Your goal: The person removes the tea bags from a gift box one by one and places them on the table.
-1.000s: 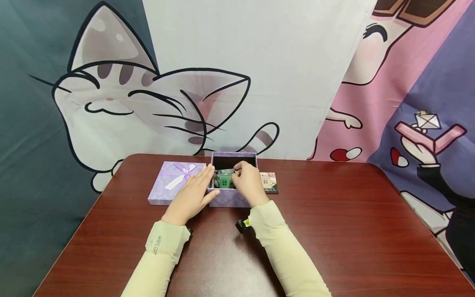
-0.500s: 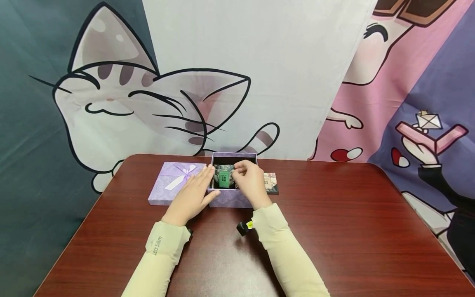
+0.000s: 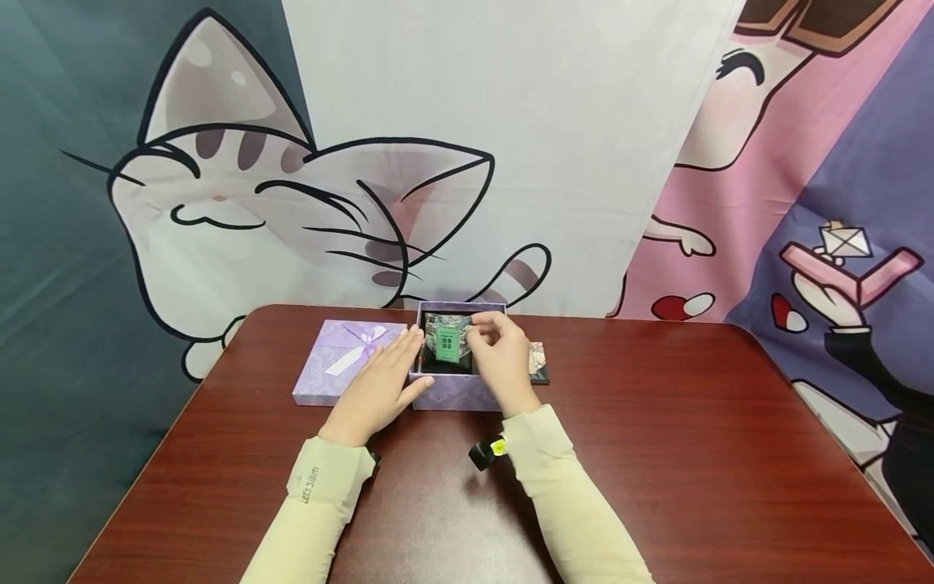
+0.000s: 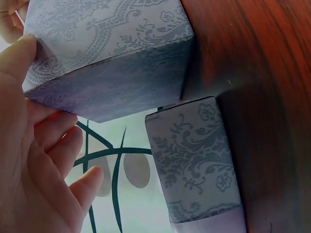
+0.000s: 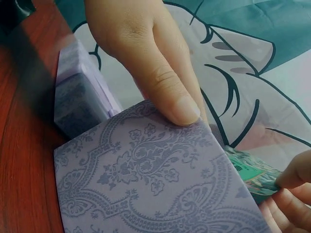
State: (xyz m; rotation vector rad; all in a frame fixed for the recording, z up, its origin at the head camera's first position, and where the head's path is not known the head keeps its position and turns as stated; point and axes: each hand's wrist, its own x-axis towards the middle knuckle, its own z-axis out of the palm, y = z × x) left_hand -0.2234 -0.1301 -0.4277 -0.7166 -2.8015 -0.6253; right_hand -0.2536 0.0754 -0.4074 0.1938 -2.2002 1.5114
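Observation:
A purple patterned gift box (image 3: 456,393) stands without its lid on the table. My left hand (image 3: 375,385) lies along the box's left side with straight fingers; in the left wrist view its thumb (image 4: 22,58) touches the front wall near the corner. Inside the box's opening is a dark picture card (image 3: 447,344) with a green label, tilted up. My right hand (image 3: 502,357) pinches the card's right edge between thumb and fingers; in the right wrist view the card (image 5: 248,170) shows above the box rim, its lower part hidden by the wall.
The purple box lid (image 3: 328,365) with a ribbon bow lies left of the box, partly behind my left hand. At the right side lies another picture card or thin stack (image 3: 538,363), half covered by my right hand. A printed cloth (image 3: 569,162) hangs behind the table (image 3: 693,438).
My right hand has moved slightly right and up, and the pinched card with it, so its green label sits farther right and higher. The left hand stays on the box.

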